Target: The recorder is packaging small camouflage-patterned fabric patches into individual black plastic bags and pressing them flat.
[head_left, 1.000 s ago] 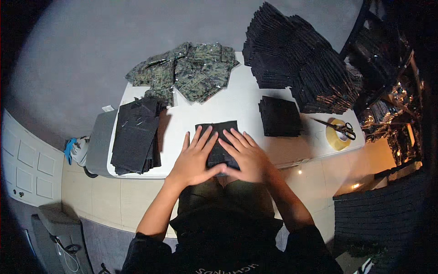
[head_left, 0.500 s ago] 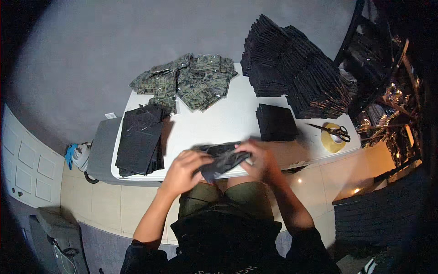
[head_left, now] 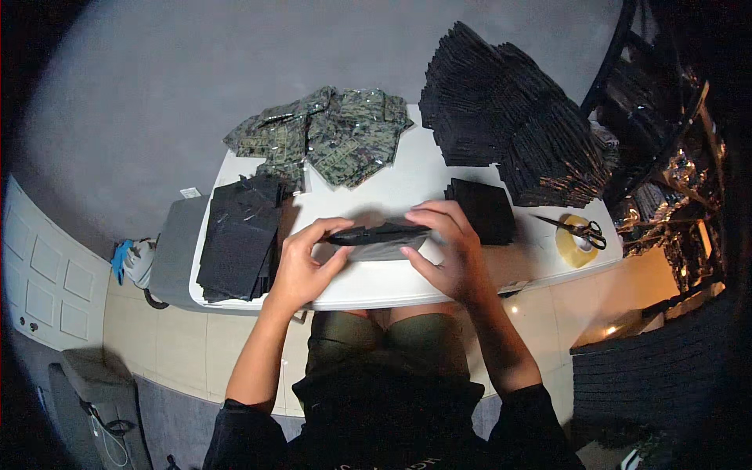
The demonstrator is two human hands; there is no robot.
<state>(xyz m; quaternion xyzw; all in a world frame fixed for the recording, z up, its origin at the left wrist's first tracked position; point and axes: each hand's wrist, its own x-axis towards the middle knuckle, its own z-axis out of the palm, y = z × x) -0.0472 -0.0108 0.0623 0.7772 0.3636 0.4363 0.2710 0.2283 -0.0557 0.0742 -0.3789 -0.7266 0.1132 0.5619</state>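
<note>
Grip: the left hand (head_left: 301,262) had thumb and fingers bent around the left end of a dark black piece (head_left: 376,233), seemingly pinching it. The right hand (head_left: 454,251) held the other end, fingers along the far edge and thumb at the near edge, set wider apart than the left's.

Position of piece: between the hands, over the near part of the white table (head_left: 423,153), roughly level left to right and seen nearly edge-on.

Change: one second earlier both palms lay flat on the piece; half a second earlier it was a bunched, blurred shape. It now stood straightened between the fingertips. Judged from this, the work had passed from pressing on the surface to handling the piece by its ends.

Surroundings: left pile of black pieces (head_left: 235,243) beside the left hand; small black stack (head_left: 486,211) just beyond the right hand; large black stack (head_left: 509,117) farther off; camouflage packets (head_left: 348,141) at the far edge; scissors (head_left: 583,229) across a tape roll (head_left: 570,252).

Unclear: the greyish lower band of the piece, fold or film; its underside, hidden; fingertip contact behind the edge; right-hand shelving, dark and cut off.
</note>
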